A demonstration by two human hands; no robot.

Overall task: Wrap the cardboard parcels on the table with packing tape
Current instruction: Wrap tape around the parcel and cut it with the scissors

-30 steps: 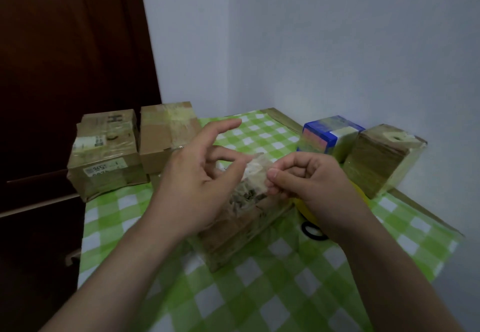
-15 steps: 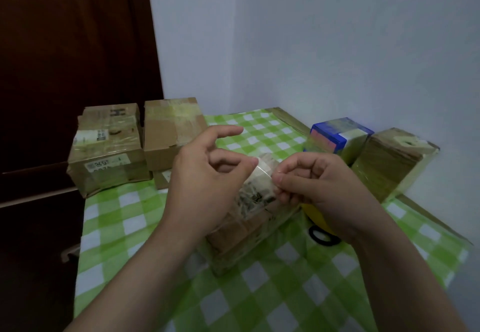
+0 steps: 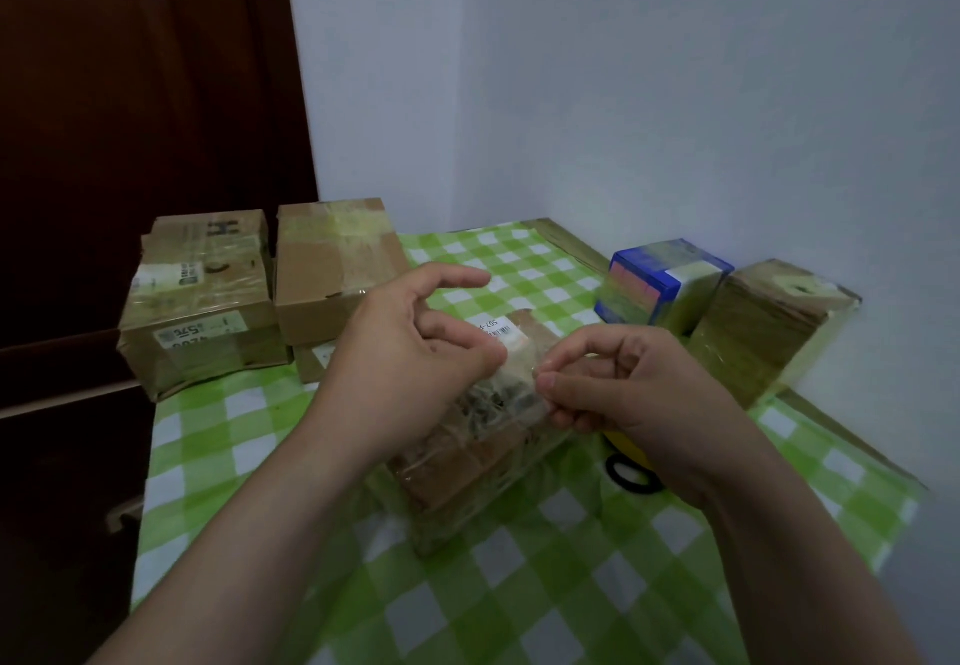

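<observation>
Clear, glossy packing tape (image 3: 521, 379) is stretched between both hands just above the cardboard parcel (image 3: 467, 472), which lies in the middle of the checked green-and-white counter (image 3: 545, 602). Both forearms reach in from below and converge. The left hand (image 3: 405, 352) pinches one end with thumb and curled fingers, its forefinger lifted free. The right hand (image 3: 618, 389) pinches the other end between thumb and forefinger, the rest curled. The parcel is a flat brown box, its wrapping shiny and crinkled. Other taped boxes (image 3: 202, 316) stand at the far left.
</observation>
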